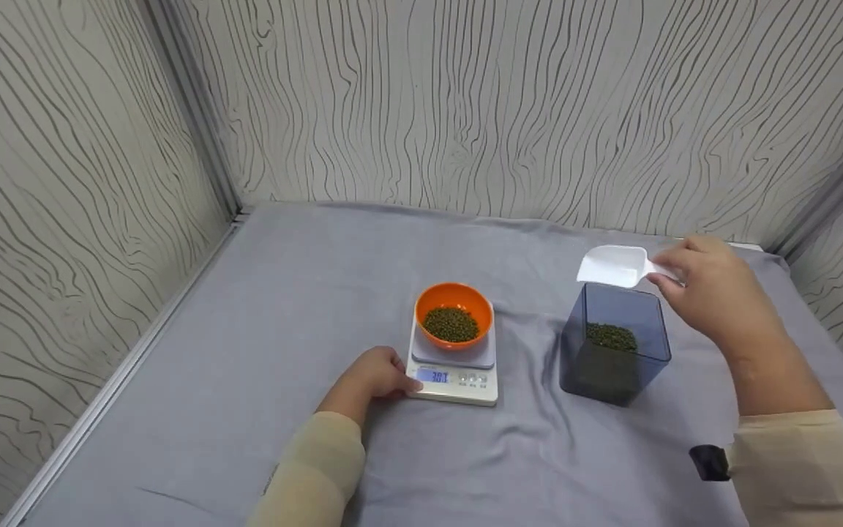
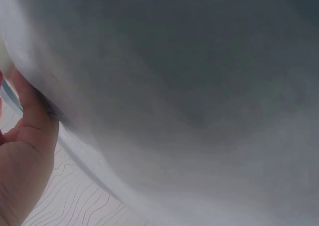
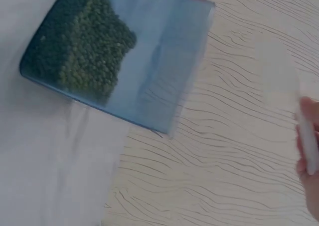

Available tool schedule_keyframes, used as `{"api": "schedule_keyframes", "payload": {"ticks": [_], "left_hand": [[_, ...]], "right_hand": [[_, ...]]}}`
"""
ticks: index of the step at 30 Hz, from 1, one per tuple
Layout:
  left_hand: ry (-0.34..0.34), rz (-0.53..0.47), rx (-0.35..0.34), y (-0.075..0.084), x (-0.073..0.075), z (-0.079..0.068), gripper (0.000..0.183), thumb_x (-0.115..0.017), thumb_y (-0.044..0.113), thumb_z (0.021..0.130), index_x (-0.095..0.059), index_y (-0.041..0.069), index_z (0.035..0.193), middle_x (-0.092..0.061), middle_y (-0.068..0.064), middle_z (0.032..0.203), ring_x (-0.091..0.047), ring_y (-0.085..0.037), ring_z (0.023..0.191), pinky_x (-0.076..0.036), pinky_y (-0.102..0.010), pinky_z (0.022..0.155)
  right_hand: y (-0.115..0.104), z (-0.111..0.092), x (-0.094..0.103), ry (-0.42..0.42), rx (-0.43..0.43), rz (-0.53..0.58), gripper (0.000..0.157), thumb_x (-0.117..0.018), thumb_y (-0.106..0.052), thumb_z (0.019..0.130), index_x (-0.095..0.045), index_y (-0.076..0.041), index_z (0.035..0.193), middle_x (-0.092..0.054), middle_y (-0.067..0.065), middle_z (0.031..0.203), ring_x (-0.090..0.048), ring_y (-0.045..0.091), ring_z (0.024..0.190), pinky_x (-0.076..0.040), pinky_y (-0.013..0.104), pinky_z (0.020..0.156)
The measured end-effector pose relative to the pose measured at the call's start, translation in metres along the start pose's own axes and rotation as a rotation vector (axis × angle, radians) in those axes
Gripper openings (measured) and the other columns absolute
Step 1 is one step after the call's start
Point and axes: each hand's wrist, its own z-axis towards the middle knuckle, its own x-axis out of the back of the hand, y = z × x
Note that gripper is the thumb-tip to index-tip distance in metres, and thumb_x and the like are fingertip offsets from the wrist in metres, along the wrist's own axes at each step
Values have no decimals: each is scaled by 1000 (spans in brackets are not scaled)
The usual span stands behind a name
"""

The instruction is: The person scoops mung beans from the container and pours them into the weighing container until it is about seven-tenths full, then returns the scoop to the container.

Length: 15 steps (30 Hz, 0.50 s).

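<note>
My right hand [image 1: 718, 293] pinches the handle of a white plastic scoop [image 1: 614, 265], holding it above the back of a clear blue-grey container [image 1: 615, 366]. Green beans [image 1: 612, 337] fill part of that container; the right wrist view shows them through its wall, with the scoop [image 3: 279, 71] pale and blurred at the right. At the front left corner of a white kitchen scale [image 1: 458, 395], my left hand [image 1: 380, 373] grips the edge, thumb beside the lit display. On the scale's platform sits an orange bowl [image 1: 491, 316] with green beans [image 1: 451, 324] in its bottom.
Grey cloth [image 1: 282, 293] with some wrinkles covers the table. Walls with a wood-grain line pattern [image 1: 429, 110] stand behind and at both sides. A small black object [image 1: 709, 462] shows beside the right sleeve.
</note>
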Motion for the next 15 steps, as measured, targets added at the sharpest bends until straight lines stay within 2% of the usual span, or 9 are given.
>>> {"api": "schedule_keyframes", "payload": {"ticks": [7,12,15], "left_hand": [[-7,-15,15,1,1,0,30,-79,20,70,-53,7,80,-53,-4,70,-50,-17,66,-41,-28,59],[-10,-9,19,1,0,1,31,-78,21,70,-53,7,80,-53,-4,70,-51,-17,66,-41,-28,59],[-10,-3,21,2,0,1,31,-78,21,70,-53,7,80,-54,-5,70,-51,-18,66,-42,-28,60]], "right_hand": [[12,-2,8,-225,-18,-40,9,-68,-2,73,-65,5,77,-53,11,72,-52,29,66,-40,45,62],[11,-3,3,-421,-7,-83,6,-69,-2,70,-64,0,69,-50,6,67,-50,24,62,-41,42,60],[10,-5,-3,-504,23,-113,9,-70,-2,68,-61,-2,65,-49,5,66,-48,22,60,-41,40,58]]}}
